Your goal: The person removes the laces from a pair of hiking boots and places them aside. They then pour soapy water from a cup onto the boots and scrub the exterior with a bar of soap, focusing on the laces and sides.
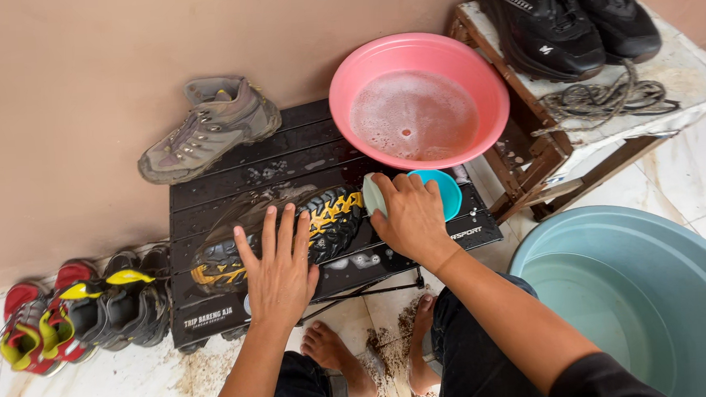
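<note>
My left hand (pixel 278 268) lies flat with fingers spread on a muddy shoe (pixel 330 218) that rests sole-up on a wet black slatted table (pixel 270 158); the sole is black with yellow tread. My right hand (pixel 410 217) grips a pale green brush (pixel 372 195) and holds it against the heel end of the sole. A small teal bowl (pixel 449 192) sits just behind that hand. Farther back on the table stands a pink basin (pixel 415 54) of soapy water. The matching grey-brown boot (pixel 204 127) leans against the wall at the table's back left.
A large grey-green tub (pixel 636 232) of water stands on the floor at the right. A wooden stool (pixel 668 73) holds two black shoes (pixel 565 14) and a coiled rope (pixel 605 97). Red-yellow and black shoes (pixel 77 314) line the wall at the left. My bare feet (pixel 341 360) rest on dirty tiles.
</note>
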